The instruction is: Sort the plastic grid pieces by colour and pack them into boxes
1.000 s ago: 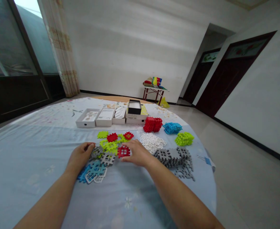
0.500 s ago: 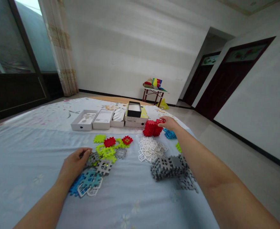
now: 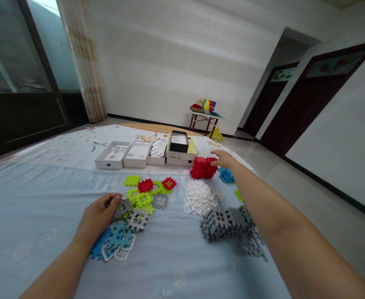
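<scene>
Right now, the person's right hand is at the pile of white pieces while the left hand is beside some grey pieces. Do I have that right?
Not quite: the right hand is at the pile of red pieces, as the head view shows. The left hand is indeed beside some grey pieces.

- The left forearm (image 3: 56, 263), bare, enters at the lower left and slants up and to the right.
- The left hand (image 3: 98, 212) stays low, its back upward, fingers bent inward and partly hidden from view.
- The right forearm (image 3: 283, 226), also bare, slants up and leftward from the lower right, reaching farther forward.
- The right hand (image 3: 214, 158) points left, a small gap showing between thumb and forefinger.
</scene>
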Demonstrator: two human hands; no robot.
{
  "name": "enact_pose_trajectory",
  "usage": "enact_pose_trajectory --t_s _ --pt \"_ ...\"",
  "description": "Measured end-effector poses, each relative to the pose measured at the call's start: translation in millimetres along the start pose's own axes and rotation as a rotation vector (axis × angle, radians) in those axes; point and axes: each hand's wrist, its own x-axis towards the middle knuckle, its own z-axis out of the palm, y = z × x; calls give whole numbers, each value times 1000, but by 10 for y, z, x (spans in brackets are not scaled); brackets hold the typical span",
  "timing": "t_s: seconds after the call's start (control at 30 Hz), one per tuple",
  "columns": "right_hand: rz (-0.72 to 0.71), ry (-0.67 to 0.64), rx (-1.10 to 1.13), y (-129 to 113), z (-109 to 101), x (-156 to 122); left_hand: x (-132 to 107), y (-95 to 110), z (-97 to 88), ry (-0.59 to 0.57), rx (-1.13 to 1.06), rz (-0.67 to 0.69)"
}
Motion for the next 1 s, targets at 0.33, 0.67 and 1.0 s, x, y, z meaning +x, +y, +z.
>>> enact_pose_trajectory --t_s 0.33,0.67,1.0 --pt "-318 14 28 -937 49 -398 -16 16 7 -8 -36 12" --pt "-380 -244 -70 -1711 740 -571 -49 83 -24 -12 -21 29" --pt "-350 -365 -75 -1764 682 -789 -102 148 -45 17 6 28"
